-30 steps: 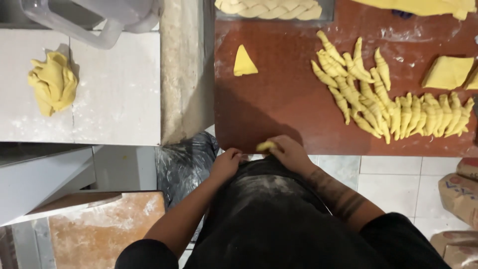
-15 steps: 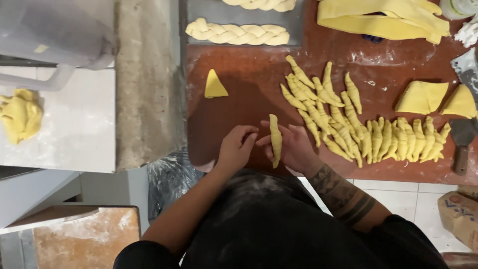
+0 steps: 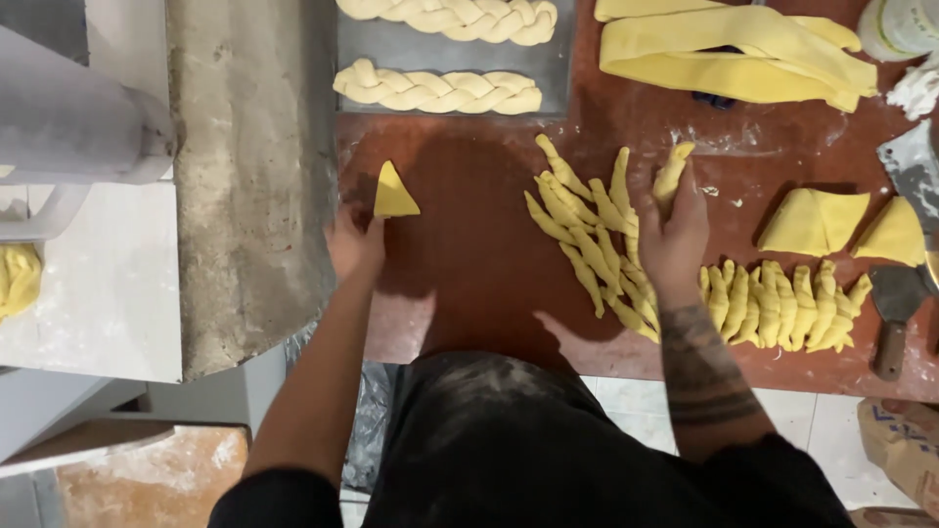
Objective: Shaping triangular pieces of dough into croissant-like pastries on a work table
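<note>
My right hand (image 3: pixel 675 230) is closed round a rolled stick of yellow dough (image 3: pixel 672 171) and holds it at the far end of a row of several similar dough sticks (image 3: pixel 587 230) on the red-brown board (image 3: pixel 469 264). My left hand (image 3: pixel 354 244) reaches out to a small yellow dough triangle (image 3: pixel 393 193) at the board's left side; its fingertips touch the triangle's lower corner. Further rolled sticks (image 3: pixel 782 303) lie in a line to the right of my right wrist.
Two braided dough loaves (image 3: pixel 435 90) lie on a metal tray (image 3: pixel 558 73) at the back. Folded dough sheets (image 3: pixel 734 59), dough wedges (image 3: pixel 817 220) and a scraper (image 3: pixel 895 303) are at the right. A concrete ledge (image 3: pixel 254 186) and a white machine (image 3: pixel 68 127) stand left.
Both hands have moved apart from the board's near edge. The right carried the rolled stick out to the row; the left reached to the dough triangle.
</note>
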